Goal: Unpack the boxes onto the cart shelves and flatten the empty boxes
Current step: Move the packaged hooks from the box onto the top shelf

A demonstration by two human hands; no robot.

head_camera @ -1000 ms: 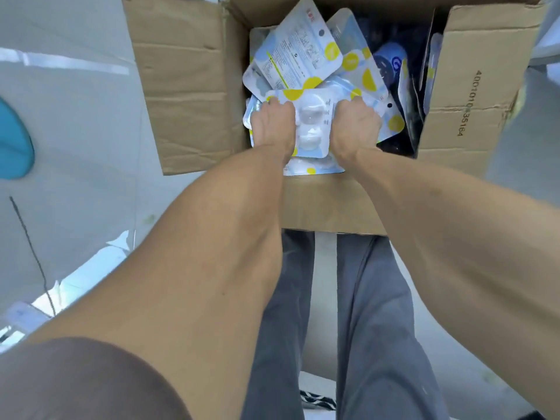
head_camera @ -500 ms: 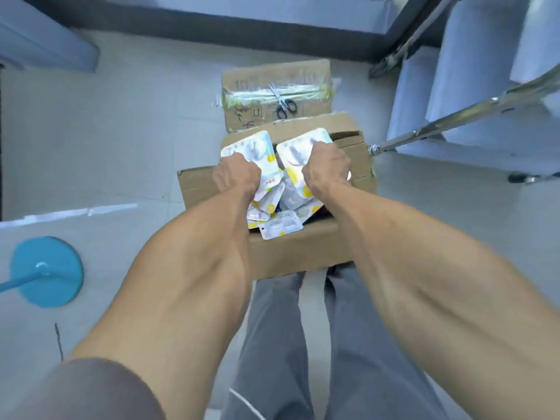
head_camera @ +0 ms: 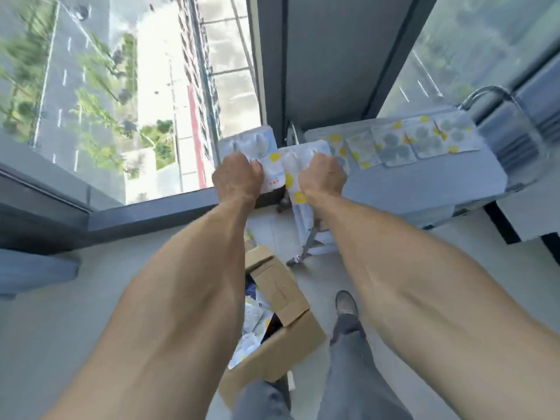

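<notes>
While clutching a blister pack (head_camera: 257, 144) in left hand (head_camera: 238, 178), right hand (head_camera: 322, 177) gripping another pack (head_camera: 298, 165), beside cart shelf (head_camera: 424, 180), above open cardboard box (head_camera: 285, 322).

Left hand (head_camera: 238, 180): grips a blister pack (head_camera: 253, 144)
Right hand (head_camera: 322, 177): grips a second pack (head_camera: 298, 163)
Cart shelf (head_camera: 424, 174): far right, row of packs (head_camera: 406, 142)
Box (head_camera: 285, 322): open, near, on floor

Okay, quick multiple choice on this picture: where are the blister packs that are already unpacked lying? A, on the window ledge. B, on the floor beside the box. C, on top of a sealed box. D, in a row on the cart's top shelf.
D: a row of blister packs lies on the cart's top shelf, past the right hand, while the open box sits on the floor below.
</notes>
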